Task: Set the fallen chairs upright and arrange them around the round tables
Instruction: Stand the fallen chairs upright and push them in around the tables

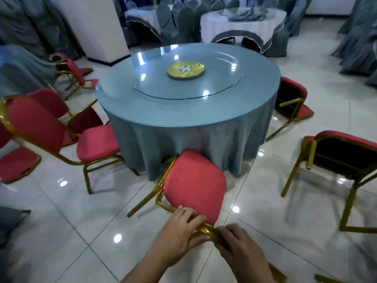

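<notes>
No brand, label or writing can be read on anything you have in front of you. Your left hand [179, 231] and right hand [242, 250] both have their fingers [191, 213] curled round the gold metal frame of a red-padded chair [193, 180], which lies tilted on the tiled floor [81, 231] just in front of you, its far end touching the hanging cloth of the round counter [187, 99]. That counter wears a teal cloth and carries one glass turntable [187, 74] with a single yellow-green disc [185, 70] at its centre. Counting red chairs besides yours: one upright chair [61, 135] stands at the counter's left edge with its seat toward the cloth, several more are bunched behind it at the left, too overlapped to count surely, and one is farther back near the white pillar [95, 25]. At the right, two lie tipped over with their dark undersides showing, one fallen chair [291, 99] beside the counter and another overturned chair [342, 158] nearer you. Two cloth-covered tables [240, 27] stand beyond.
</notes>
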Tool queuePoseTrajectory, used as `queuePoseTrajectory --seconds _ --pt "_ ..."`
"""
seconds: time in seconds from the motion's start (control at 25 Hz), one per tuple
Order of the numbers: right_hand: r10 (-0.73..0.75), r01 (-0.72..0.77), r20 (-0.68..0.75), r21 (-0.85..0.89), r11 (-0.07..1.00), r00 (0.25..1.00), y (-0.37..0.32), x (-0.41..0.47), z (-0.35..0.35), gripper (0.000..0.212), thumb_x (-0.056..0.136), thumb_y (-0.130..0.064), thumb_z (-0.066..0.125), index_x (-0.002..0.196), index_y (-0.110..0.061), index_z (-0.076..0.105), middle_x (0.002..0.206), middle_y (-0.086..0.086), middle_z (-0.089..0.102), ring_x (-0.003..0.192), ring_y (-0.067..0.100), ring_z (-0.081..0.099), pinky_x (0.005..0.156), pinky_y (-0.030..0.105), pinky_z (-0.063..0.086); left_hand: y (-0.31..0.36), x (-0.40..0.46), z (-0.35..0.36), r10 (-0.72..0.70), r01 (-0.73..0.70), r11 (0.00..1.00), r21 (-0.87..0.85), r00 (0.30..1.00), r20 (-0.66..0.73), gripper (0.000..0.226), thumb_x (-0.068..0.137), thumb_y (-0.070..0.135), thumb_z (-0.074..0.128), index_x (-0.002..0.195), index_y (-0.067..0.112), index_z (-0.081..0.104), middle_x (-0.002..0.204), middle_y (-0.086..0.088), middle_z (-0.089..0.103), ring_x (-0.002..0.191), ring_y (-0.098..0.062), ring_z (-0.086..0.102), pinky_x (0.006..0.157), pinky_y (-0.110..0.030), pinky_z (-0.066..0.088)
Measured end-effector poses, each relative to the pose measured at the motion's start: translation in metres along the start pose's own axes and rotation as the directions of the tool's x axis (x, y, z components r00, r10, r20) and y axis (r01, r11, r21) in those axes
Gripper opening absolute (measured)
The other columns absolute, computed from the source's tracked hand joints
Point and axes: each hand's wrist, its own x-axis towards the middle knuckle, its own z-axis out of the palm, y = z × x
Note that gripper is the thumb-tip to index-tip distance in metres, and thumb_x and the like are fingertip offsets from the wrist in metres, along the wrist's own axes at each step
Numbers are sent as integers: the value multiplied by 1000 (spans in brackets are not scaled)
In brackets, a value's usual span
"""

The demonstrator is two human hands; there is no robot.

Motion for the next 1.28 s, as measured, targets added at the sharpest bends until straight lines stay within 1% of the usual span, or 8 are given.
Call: queuePoseTrajectory --seconds 0.12,0.28,0.44,0.56,0.68,0.92,1.12,1.28 --pt "103 -105 28 54 993 994 -19 11 18 34 91 -44 70 122 -43 55 108 -24 56 91 0 56 78 16 49 -40 -19 -33 -31 31 997 -65 999 -9 48 93 76 31 133 50 36 136 19 37 133 -4 31 112 -36 39" --pt "335 -346 150 58 936 930 -8 -1 28 33 91 -35 69 118 -47 57 101 -22 58 84 -10 55 78 5 43 -89 -41 -63 -161 158 976 -151 987 -8 53 94 75 26 138 47 35 154 17 28 147 -8 21 116 -40 37" --pt "259 -312 260 190 931 930 -24 25 45 41 90 -29 71 127 -43 57 105 -21 61 91 -10 59 79 0 40 -104 -33 -87 -379 369 925 -89 917 -127 38 99 63 23 116 38 46 125 12 47 119 -10 45 104 -33 45" --pt "128 -207 323 225 952 938 -43 62 64 46 90 -38 69 131 -48 49 103 -30 56 93 -12 56 81 2 39 -103 -33 -80 -267 304 944 131 933 -243 57 103 50 3 129 34 51 141 11 49 141 -14 35 125 -42 17" --pt "71 -178 363 271 946 929 -56 92 81 54 88 -45 68 136 -54 46 121 -34 55 106 -12 55 88 2 38 -103 -44 -72 -255 302 932 202 940 -229 53 104 59 5 131 43 47 147 14 45 149 -15 24 124 -41 -13" --pt "115 -283 499 275 919 859 -82 139 119 56 92 -38 65 141 -55 42 128 -24 59 108 -7 58 95 11 44 -171 -51 -86 -401 454 868 202 880 -255 65 98 69 -1 155 45 19 168 5 7 153 -18 -19 119 -39 -26" --pt "99 -264 549 231 937 830 -141 206 156 55 97 -28 61 145 -47 43 127 -18 55 113 3 55 97 14 40 -273 -67 -103 -489 514 851 106 850 -197 63 95 71 -5 153 50 8 168 5 2 147 -7 -28 114 -34 -25" --pt "293 -398 490 124 909 821 -178 225 184 47 94 -25 66 130 -49 49 119 -16 57 106 6 59 95 26 52 -316 -66 -106 -471 488 872 41 859 -201 63 93 76 -4 152 55 5 167 8 0 148 -8 -28 114 -36 -26"
